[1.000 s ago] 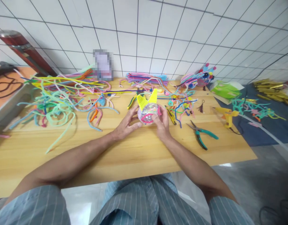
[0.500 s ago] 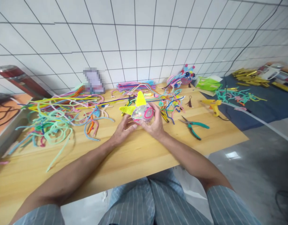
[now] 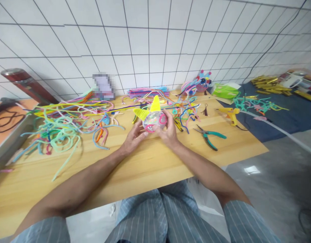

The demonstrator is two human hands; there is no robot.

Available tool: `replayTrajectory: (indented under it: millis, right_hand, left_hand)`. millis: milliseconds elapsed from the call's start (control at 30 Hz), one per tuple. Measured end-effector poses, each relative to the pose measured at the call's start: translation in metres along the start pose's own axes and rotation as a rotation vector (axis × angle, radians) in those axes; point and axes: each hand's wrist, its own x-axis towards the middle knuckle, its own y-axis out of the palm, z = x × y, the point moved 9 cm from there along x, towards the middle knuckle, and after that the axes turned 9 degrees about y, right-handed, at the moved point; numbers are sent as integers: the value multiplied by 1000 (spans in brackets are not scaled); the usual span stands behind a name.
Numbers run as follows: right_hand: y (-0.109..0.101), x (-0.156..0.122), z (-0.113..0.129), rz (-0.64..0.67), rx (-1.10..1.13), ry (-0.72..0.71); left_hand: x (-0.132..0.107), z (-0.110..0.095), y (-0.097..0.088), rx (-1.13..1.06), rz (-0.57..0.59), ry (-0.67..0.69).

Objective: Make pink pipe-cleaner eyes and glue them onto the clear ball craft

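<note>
Left hand (image 3: 131, 139) and right hand (image 3: 170, 132) — both half-curled — cup a clear ball (image 3: 153, 119).

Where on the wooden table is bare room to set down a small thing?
Bare tabletop lies between the forearms, and between the needle-nose pliers, yellow glue gun and front right corner. The far side, especially left, is crowded with pipe cleaners.
</note>
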Motion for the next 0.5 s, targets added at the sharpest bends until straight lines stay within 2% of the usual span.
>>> replayTrajectory:
  millis: [133, 267, 500]
  right_hand:
    - [4, 9, -24, 54, 210, 177]
    - [12, 11, -41, 104, 268, 269]
    - [17, 6, -44, 117, 336, 348]
  left_hand:
    - [-2, 0, -9, 69, -51, 44]
    - [-2, -4, -12, 96, -68, 53]
    - [1, -4, -6, 26, -38, 54]
